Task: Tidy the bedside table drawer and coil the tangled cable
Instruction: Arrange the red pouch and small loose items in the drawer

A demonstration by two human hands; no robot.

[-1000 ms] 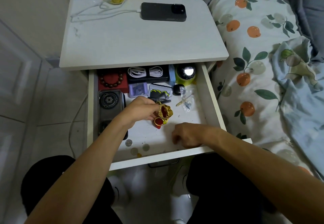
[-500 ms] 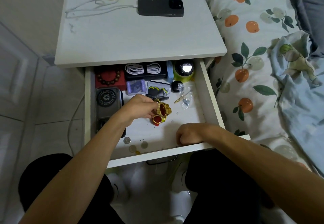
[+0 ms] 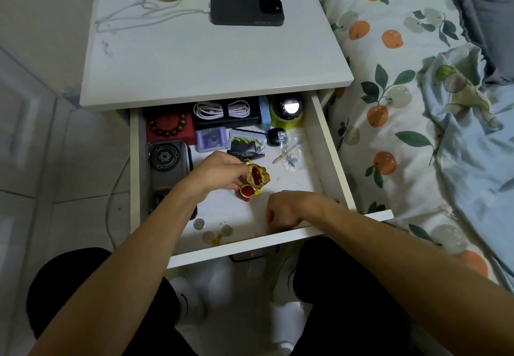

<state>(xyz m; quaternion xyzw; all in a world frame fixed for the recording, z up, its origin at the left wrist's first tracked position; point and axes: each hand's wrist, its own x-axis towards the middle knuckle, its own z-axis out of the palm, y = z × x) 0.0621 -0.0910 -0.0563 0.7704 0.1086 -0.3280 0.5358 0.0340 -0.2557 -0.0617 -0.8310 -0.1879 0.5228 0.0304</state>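
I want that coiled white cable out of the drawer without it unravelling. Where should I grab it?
Pinch the coiled white cable at its middle, where a dark band seems to cinch the loops, coming straight down from above. It lies flat on a black box at the drawer's back, close under the tabletop edge; the looped ends would likely splay.

One head-worn camera looks steeply down from close above the open drawer point(image 3: 328, 144). The tabletop point(image 3: 211, 57) lies toward 12 o'clock, the bed point(image 3: 403, 122) toward 3 o'clock.
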